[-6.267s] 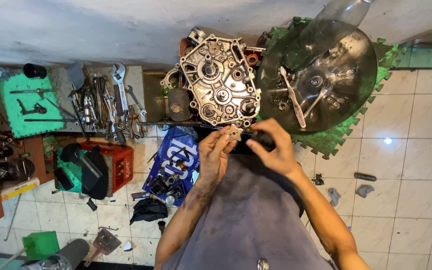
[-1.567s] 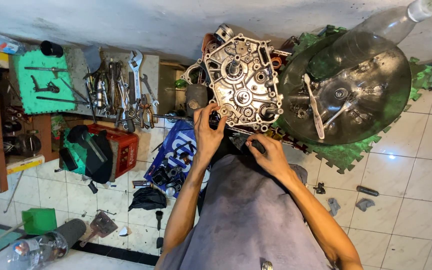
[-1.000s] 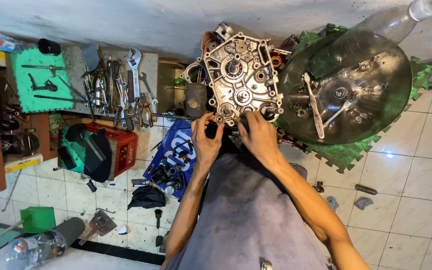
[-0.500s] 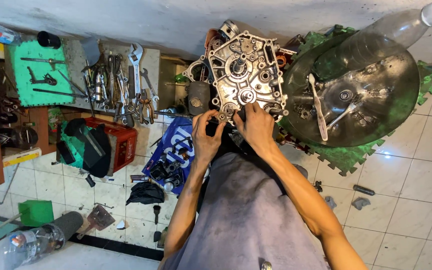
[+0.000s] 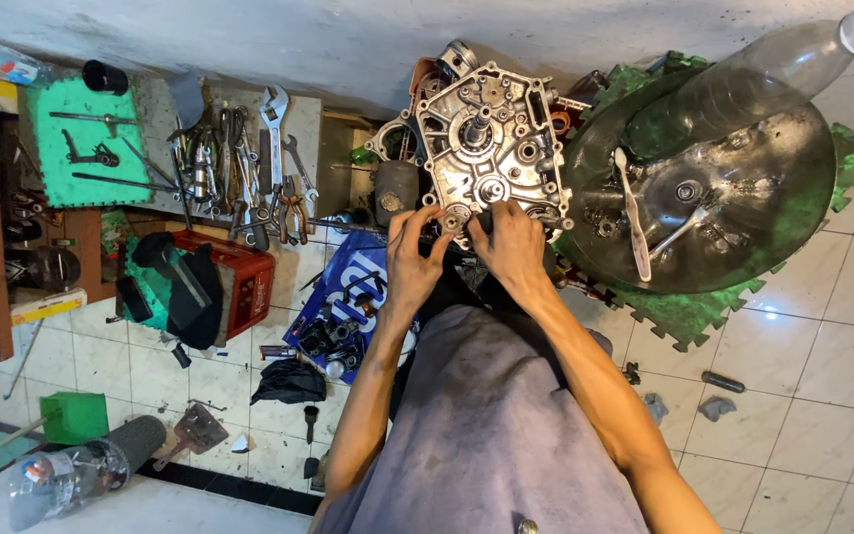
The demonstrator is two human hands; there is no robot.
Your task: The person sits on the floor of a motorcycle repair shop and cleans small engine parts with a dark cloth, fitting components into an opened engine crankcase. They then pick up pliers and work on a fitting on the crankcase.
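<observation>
Crankcase half (image 5: 491,148): bare aluminium casting, sits directly beyond both hands, against the far wall, open face toward the camera.

Left hand (image 5: 415,259): fingers curled, tips pinched on a small round part, looks like a bearing or gear (image 5: 456,215), at the casting's near edge. Right hand (image 5: 511,245): fingers bent, tips pressed on the same near edge just right of that part. Can't tell if it grips anything of its own. Hands nearly touch; both equally close to the casting, left one is on the round part.

Key relation: the casting lies straight ahead of the fingertips, long axis running near-to-far, shaft stub (image 5: 477,121) further up from the contact point.

Outward:
- right: dark round oily pan (image 5: 743,188) on green foam mat (image 5: 689,316), toothbrush (image 5: 633,213) lying in it, clear plastic bottle (image 5: 763,84) across the far rim
- left: blue bag (image 5: 353,287) with dark parts, red crate (image 5: 239,287), wrenches and pliers (image 5: 259,168) spread on grey board
- tiled floor (image 5: 803,415) all round
</observation>
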